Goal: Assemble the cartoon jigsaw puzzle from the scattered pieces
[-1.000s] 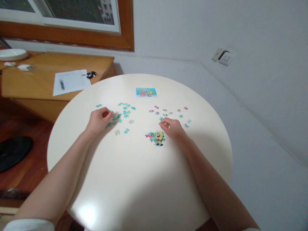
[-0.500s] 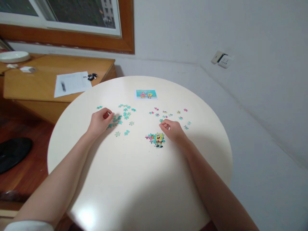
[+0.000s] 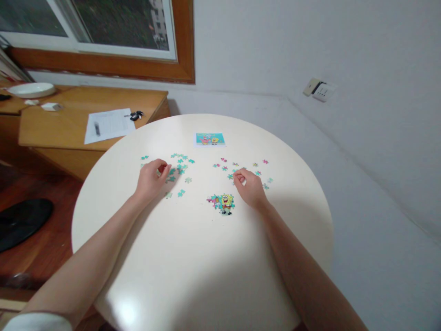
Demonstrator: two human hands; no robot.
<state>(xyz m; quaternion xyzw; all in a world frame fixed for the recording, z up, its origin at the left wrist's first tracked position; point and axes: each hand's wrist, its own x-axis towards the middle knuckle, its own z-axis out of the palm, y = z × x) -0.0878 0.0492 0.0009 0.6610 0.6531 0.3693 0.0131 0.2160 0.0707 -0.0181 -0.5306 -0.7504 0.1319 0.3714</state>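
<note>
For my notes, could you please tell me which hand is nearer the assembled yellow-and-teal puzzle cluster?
Right. The right hand lies just right of the puzzle cluster; the left hand sits farther left.

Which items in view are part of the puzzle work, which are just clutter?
In use: left hand, right hand, teal pieces, pink pieces, assembled patch, reference picture, round table.
Lying about: paper sheet, keys, white plate, wall socket, black disc.

Paper sheet (image 3: pixel 109 125) and keys (image 3: pixel 137 115) on wooden desk (image 3: pixel 62 122)
</note>
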